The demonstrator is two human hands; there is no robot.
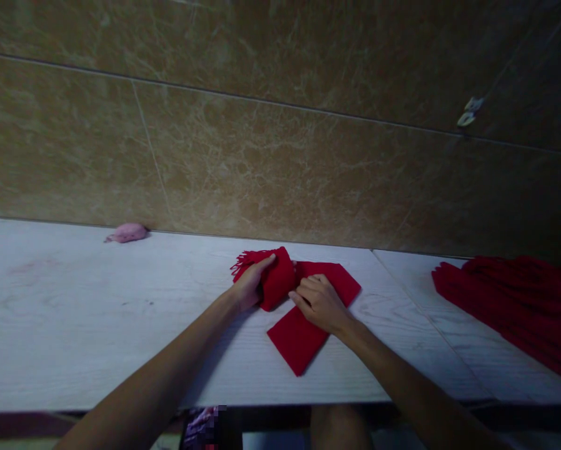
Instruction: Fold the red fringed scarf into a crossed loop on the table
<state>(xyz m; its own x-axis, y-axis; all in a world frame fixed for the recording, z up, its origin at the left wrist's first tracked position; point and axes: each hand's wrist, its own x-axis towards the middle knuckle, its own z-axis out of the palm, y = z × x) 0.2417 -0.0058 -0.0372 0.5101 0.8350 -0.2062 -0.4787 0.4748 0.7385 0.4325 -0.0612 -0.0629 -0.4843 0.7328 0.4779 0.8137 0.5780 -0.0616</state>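
A red scarf [275, 281] with a fringe at its far left end lies folded on the white wood-grain surface. My left hand [251, 281] is closed round the folded fringed part, with the thumb on top and the other fingers largely hidden beneath. Just to the right, my right hand [320, 301] has its fingers curled against the scarf's flat strip, over the place where it bends. One corner of the strip sticks out toward me below this hand. Whether the strip and the fringed part are one continuous piece is partly hidden by my hands.
On the right lies a pile of red fringed cloth [519, 306]. A small pink bundle [128, 232] sits by the wall at the left. Behind the white surface [97, 325] rises a brown tiled wall [271, 162], with a small pale fitting [470, 111] on it.
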